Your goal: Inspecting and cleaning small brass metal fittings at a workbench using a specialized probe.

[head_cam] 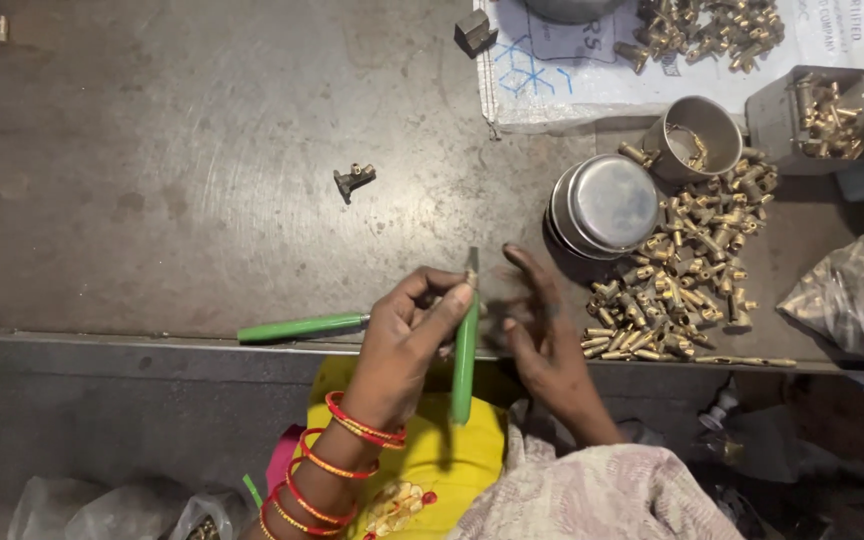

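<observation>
Gripping a pair of green-handled pliers, the left hand is curling its fingers and thumb around one handle near the table's near edge, with the wrist bent upward and the forearm, wearing red and gold bangles, rising from the lower middle of the scene. The pliers' other handle is splaying out to the left along the metal table, while the nose is pointing away from the person, seeming to pinch a small brass piece. The right hand is hovering just right of the pliers, its fingers released and spread, grasping nothing, the fingertips pointing to the far side. A heap of brass fittings is lying just right of that hand, with a stack of steel bowls beyond it.
</observation>
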